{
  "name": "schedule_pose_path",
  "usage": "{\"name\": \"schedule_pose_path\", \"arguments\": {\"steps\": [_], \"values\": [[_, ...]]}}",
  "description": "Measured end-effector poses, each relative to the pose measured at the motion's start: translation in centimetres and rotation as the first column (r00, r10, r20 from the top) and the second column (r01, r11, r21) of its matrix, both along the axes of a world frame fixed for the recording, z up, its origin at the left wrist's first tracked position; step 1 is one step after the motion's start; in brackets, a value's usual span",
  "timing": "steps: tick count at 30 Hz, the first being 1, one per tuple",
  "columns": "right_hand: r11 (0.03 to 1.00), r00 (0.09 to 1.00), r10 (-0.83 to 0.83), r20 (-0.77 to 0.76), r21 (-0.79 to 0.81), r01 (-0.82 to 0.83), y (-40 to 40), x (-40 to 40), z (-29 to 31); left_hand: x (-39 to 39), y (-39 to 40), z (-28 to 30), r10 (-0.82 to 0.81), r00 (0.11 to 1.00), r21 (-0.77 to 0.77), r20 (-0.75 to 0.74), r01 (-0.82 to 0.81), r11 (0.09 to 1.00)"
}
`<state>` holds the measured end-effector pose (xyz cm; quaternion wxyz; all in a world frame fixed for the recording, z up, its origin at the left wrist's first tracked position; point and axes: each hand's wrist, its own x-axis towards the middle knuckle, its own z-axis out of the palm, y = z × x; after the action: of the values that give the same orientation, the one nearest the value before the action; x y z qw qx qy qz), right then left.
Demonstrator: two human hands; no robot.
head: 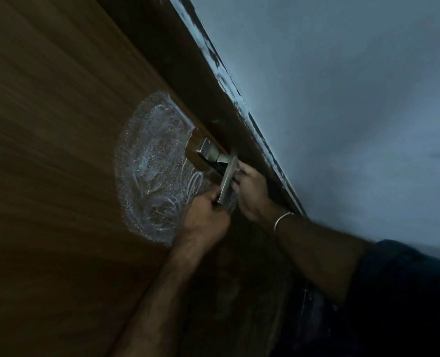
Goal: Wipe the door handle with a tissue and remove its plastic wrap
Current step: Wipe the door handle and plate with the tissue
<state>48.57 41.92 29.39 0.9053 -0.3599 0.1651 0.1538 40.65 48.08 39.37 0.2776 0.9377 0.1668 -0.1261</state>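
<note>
Handle tip: far end of door handle (227, 177) covered by left hand (205, 215).
Plastic wrap: too dim to be made out; something pale at the hands, not identifiable.
Tissue: cannot be picked out.
Right hand (252, 194): fingertips hidden behind the lever.
Door (59, 150): cut off at left, top and bottom edges.
Sleeve (406, 292): cropped at right edge, lost in dark.
Lower door: detail swallowed by shadow.
</note>
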Motion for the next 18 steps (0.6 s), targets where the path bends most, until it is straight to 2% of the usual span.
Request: {"name": "schedule_pose_path", "arguments": {"steps": [2, 4, 7, 8, 11, 13, 14, 15, 16, 18], "values": [[0.998, 0.991, -0.053, -0.123, 0.007, 0.055, 0.9, -0.8, 0.2, -0.2, -0.1, 0.0, 0.000, 1.000, -0.013, 0.000, 0.000, 1.000], [0.993, 0.974, -0.049, -0.223, 0.095, 0.071, 1.4, -1.3, -0.2, -0.4, -0.2, 0.2, -0.004, 1.000, -0.019, -0.002, 0.004, 1.000], [0.958, 0.966, -0.015, -0.256, 0.274, 0.088, 1.5, -1.8, 0.0, -1.2, 0.1, 0.3, 0.015, 1.000, -0.068, -0.004, -0.015, 0.998], [0.954, 0.972, -0.012, -0.235, 0.290, 0.082, 1.7, -2.0, -0.1, -1.7, 0.3, 0.2, 0.027, 1.000, -0.089, 0.003, -0.026, 0.996], [0.982, 0.993, -0.034, -0.112, 0.181, 0.054, 2.7, -2.7, -0.1, -3.5, 1.3, -0.7, 0.051, 0.998, -0.136, 0.036, -0.046, 0.990], [0.993, 0.994, -0.098, 0.045, -0.060, 0.100, 3.2, -2.4, -0.9, -4.2, 1.8, -1.1, 0.050, 0.999, -0.151, 0.007, -0.048, 0.987], [0.966, 0.981, -0.099, 0.167, -0.221, 0.135, 3.3, -2.2, -1.5, -4.5, 1.8, -1.0, 0.037, 0.999, -0.160, -0.011, -0.038, 0.986], [0.925, 0.953, -0.060, 0.298, -0.342, 0.166, 3.1, -2.0, -2.0, -4.6, 1.6, -0.9, 0.021, 1.000, -0.165, -0.022, -0.024, 0.986], [0.900, 0.916, -0.009, 0.402, -0.396, 0.183, 3.0, -2.1, -2.3, -4.8, 1.4, -0.7, 0.006, 1.000, -0.166, -0.025, -0.010, 0.986], [0.896, 0.833, 0.073, 0.548, -0.403, 0.186, 2.9, -1.9, -3.3, -5.1, 1.1, -0.5, -0.025, 1.000, -0.152, -0.018, 0.022, 0.988]]}}
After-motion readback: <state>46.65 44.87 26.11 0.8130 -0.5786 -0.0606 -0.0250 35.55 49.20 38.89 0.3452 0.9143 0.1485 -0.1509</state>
